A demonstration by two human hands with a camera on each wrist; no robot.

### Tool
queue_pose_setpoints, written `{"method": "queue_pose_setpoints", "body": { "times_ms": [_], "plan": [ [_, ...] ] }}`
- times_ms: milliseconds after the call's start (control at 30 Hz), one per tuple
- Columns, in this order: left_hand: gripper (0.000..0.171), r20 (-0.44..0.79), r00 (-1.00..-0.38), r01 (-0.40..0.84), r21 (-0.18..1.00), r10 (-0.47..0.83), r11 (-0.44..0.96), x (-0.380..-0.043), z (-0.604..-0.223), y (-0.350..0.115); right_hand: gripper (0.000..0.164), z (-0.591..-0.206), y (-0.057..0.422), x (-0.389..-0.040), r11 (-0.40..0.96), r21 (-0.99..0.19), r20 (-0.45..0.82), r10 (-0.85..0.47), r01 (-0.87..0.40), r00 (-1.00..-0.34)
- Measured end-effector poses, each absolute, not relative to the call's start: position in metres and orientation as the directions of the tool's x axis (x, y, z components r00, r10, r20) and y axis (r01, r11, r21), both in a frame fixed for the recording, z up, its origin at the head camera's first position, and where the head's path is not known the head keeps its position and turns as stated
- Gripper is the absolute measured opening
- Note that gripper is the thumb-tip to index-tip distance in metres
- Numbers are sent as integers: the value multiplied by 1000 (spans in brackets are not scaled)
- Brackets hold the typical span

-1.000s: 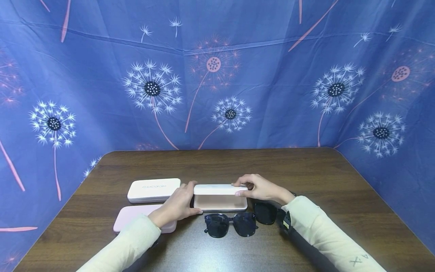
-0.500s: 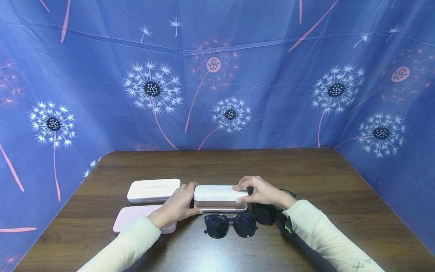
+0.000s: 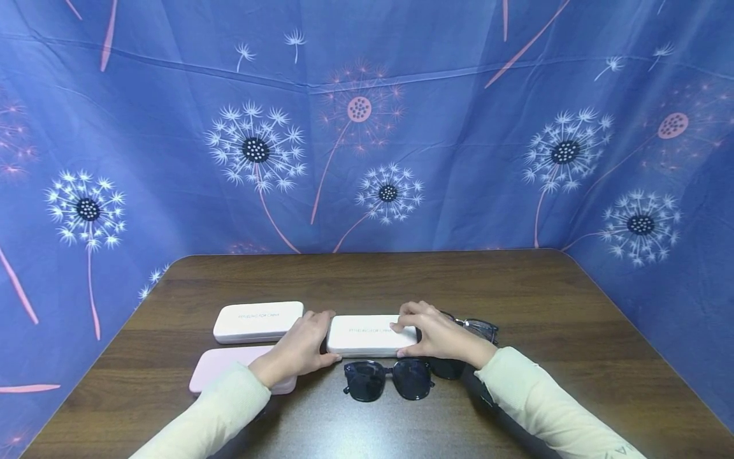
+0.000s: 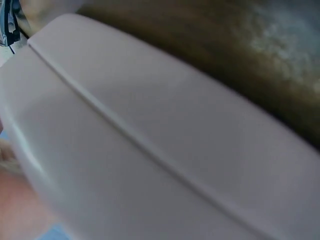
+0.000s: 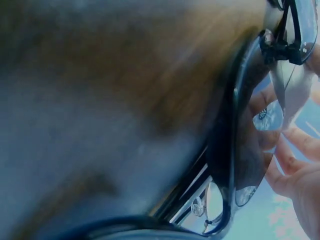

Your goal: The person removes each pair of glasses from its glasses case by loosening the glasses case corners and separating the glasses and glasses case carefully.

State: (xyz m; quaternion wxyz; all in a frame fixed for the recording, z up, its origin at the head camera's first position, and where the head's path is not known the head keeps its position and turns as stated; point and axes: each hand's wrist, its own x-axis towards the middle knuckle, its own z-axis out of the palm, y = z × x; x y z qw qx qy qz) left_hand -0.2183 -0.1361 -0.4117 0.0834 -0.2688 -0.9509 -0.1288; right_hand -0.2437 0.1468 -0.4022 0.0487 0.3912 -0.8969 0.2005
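Observation:
A white glasses case (image 3: 358, 341) with its lid down lies in the middle of the table in the head view. My left hand (image 3: 298, 344) grips its left end, thumb at the front edge and fingers behind. At the right end, my right hand (image 3: 441, 335) holds the lid between thumb and fingers. Dark sunglasses (image 3: 367, 381) lie just in front of the case. Below my right wrist, a second dark pair (image 3: 447, 368) is partly covered. In the right wrist view, a dark lens (image 5: 250, 160) stands large before the fingers.
Another white case (image 3: 258, 325) lies at the left, behind a pink case (image 3: 218, 368) that my left forearm partly covers. The pink case's side (image 4: 150, 125) fills the left wrist view. Black-framed glasses (image 3: 482, 328) lie beyond my right wrist. A blue patterned cloth (image 3: 459, 159) hangs behind the table.
The lid of the middle white case has swung down from open to closed, my right hand moving slightly down with it. My left hand has stayed at the left end.

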Motion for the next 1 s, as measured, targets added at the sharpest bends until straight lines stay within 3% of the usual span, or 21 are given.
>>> {"method": "queue_pose_setpoints", "body": {
  "times_ms": [367,733,1000],
  "plan": [
    [73,275,-811,567,149,517,810,-217,-412,-136,56,-404,146,-241,627,-214,279,-695,-749,-662],
    [70,295,-800,567,89,522,819,-224,-410,-137,53,-404,143,-247,646,-121,283,-706,-754,-650],
    [72,269,-817,552,106,510,827,-229,-411,-137,53,-405,141,-250,671,-133,278,-681,-730,-677]
  ]
}}
